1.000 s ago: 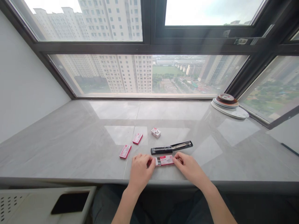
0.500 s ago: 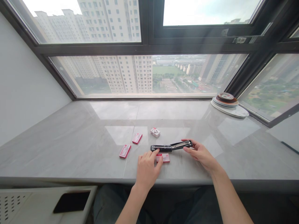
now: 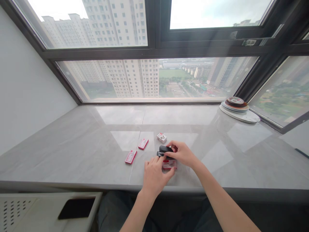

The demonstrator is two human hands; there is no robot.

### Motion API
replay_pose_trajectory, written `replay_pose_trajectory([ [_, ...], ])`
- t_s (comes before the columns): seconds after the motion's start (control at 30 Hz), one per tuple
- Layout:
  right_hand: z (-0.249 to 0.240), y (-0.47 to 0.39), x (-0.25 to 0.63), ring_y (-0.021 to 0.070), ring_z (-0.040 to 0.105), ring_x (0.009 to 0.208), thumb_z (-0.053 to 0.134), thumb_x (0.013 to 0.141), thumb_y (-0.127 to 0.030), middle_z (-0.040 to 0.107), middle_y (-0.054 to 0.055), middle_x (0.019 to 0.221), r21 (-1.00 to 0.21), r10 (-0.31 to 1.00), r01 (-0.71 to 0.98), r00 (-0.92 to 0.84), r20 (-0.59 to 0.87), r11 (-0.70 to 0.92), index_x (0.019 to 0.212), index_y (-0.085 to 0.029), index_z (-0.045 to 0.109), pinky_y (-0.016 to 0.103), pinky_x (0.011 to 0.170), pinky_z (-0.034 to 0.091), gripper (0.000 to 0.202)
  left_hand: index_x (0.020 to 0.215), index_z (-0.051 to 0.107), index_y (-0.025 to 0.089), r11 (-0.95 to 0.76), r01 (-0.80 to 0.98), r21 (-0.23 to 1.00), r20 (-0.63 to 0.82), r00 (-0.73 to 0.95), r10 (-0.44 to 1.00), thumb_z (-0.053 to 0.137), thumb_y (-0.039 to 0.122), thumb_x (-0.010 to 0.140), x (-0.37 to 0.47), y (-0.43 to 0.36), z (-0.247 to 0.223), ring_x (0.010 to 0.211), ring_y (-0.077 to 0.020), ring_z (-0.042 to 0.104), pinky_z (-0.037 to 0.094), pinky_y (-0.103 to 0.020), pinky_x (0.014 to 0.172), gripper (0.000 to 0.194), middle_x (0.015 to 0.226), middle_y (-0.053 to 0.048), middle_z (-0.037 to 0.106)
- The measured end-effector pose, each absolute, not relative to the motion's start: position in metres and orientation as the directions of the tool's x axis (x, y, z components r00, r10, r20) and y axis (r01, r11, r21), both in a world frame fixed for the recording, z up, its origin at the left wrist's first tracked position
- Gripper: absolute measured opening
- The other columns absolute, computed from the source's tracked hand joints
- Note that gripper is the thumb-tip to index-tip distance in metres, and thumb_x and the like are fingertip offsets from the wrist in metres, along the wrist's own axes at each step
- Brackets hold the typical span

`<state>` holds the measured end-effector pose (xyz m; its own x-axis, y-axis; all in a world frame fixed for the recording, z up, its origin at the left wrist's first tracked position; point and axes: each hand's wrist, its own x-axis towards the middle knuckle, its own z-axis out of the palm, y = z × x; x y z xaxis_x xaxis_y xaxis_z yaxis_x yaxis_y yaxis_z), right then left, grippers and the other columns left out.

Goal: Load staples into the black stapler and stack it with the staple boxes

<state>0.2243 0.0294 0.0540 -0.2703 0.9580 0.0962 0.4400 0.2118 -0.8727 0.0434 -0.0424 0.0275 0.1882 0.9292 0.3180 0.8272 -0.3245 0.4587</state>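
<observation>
A black stapler rests on the grey stone counter, its top arm folded over its base. My right hand grips the top arm from the right, thumb in front and fingers behind. My left hand steadies the stapler's front side with its fingertips. A red-and-white staple box lies just in front of the stapler, with my left thumb by its lower right corner. My fingers hide much of the stapler's right part and some of the box.
Two pink-and-white boxes lie to the left. A small white box sits behind the stapler. Stacked plates stand at the back right by the window. A dark phone-like slab lies on the white surface at lower left.
My right hand has swung the stapler's opened top arm leftward from the right, folding it over the base. My left hand stays near the base, its thumb shifted slightly right.
</observation>
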Motion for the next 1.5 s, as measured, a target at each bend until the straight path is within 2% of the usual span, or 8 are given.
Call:
replay_pose_trajectory([
  [0.17,0.052,0.032,0.222,0.0119,0.046,0.061,0.075,0.079,-0.04,0.047,-0.008,0.065,-0.788,0.961,0.568,-0.258,0.104,0.237,0.093,-0.022,0.071,0.024,0.06,0.035,0.023,0.111,0.073,0.039,-0.41,0.813,0.412,0.318,0.293,0.902,0.076,0.037,0.089,0.045,-0.048,0.023,0.096,-0.0299,0.06,0.045,-0.047,0.085,0.023,0.096,-0.005,0.065],
  [0.3,0.05,0.034,0.228,0.0123,0.046,0.061,0.075,0.079,-0.042,0.046,-0.008,0.065,-0.782,0.971,0.588,-0.222,0.089,0.206,0.094,-0.022,0.071,0.025,0.06,0.034,0.026,0.102,0.074,0.035,-0.299,0.868,0.396,0.352,0.157,0.923,0.072,0.036,0.091,0.022,-0.05,0.021,0.1,-0.0325,0.058,0.046,-0.052,0.089,0.011,0.102,-0.007,0.062],
  [0.47,0.044,0.032,0.233,0.0126,0.047,0.062,0.073,0.081,-0.045,0.046,-0.007,0.066,-0.797,0.98,0.578,-0.183,0.082,0.175,0.095,-0.022,0.07,0.025,0.059,0.033,0.027,0.093,0.072,0.029,-0.077,0.922,0.38,0.445,-0.11,0.889,0.073,0.037,0.088,-0.035,-0.035,0.026,0.125,-0.0391,0.049,0.041,-0.06,0.102,0.009,0.133,-0.008,0.06],
  [0.6,0.04,0.031,0.232,0.0122,0.047,0.061,0.074,0.081,-0.044,0.046,-0.008,0.066,-0.793,0.98,0.582,-0.178,0.095,0.182,0.095,-0.023,0.069,0.025,0.059,0.033,0.025,0.088,0.068,0.025,-0.136,0.897,0.42,0.461,-0.081,0.884,0.072,0.036,0.087,-0.068,-0.012,0.021,0.144,-0.0367,0.039,0.037,-0.057,0.115,0.011,0.154,-0.004,0.05],
  [0.83,0.042,0.028,0.232,0.0129,0.051,0.061,0.071,0.082,-0.039,0.05,-0.007,0.066,-0.773,0.982,0.607,-0.155,0.11,0.183,0.098,-0.023,0.071,0.025,0.059,0.035,0.023,0.155,0.04,0.027,-0.166,0.799,0.578,0.298,-0.018,0.954,0.066,0.041,0.091,-0.065,0.005,0.006,0.134,-0.027,0.06,0.053,-0.036,0.099,0.07,0.136,-0.006,0.066],
  [1.0,0.048,0.022,0.233,0.0141,0.054,0.062,0.067,0.084,-0.039,0.055,-0.005,0.066,-0.774,0.987,0.615,-0.144,0.075,0.149,0.115,-0.024,0.074,0.025,0.06,0.038,0.035,0.159,0.034,0.033,-0.239,0.835,0.495,0.346,0.063,0.936,0.06,0.038,0.096,-0.041,0.014,0.007,0.152,-0.0283,0.038,0.047,-0.04,0.112,0.068,0.165,-0.004,0.039],
  [1.37,0.049,-0.002,0.255,0.016,0.055,0.055,0.058,0.093,-0.058,0.055,-0.003,0.056,-0.617,1.0,0.787,0.014,0.024,0.003,0.126,-0.031,0.074,0.026,0.053,0.028,0.046,0.163,0.026,0.024,-0.306,0.865,0.397,0.393,0.141,0.909,0.054,0.034,0.1,0.016,0.043,-0.003,0.144,-0.033,0.041,0.037,-0.051,0.119,0.07,0.157,-0.014,0.044],
  [1.5,0.035,0.012,0.258,0.0161,0.053,0.054,0.051,0.094,-0.065,0.056,-0.002,0.055,-0.653,0.998,0.757,0.061,0.028,-0.028,0.106,-0.028,0.079,0.027,0.053,0.029,0.048,0.162,0.027,0.015,-0.243,0.899,0.365,0.41,0.08,0.909,0.053,0.033,0.099,0.042,0.044,-0.005,0.137,-0.0365,0.044,0.039,-0.054,0.115,0.071,0.151,-0.021,0.047],
])
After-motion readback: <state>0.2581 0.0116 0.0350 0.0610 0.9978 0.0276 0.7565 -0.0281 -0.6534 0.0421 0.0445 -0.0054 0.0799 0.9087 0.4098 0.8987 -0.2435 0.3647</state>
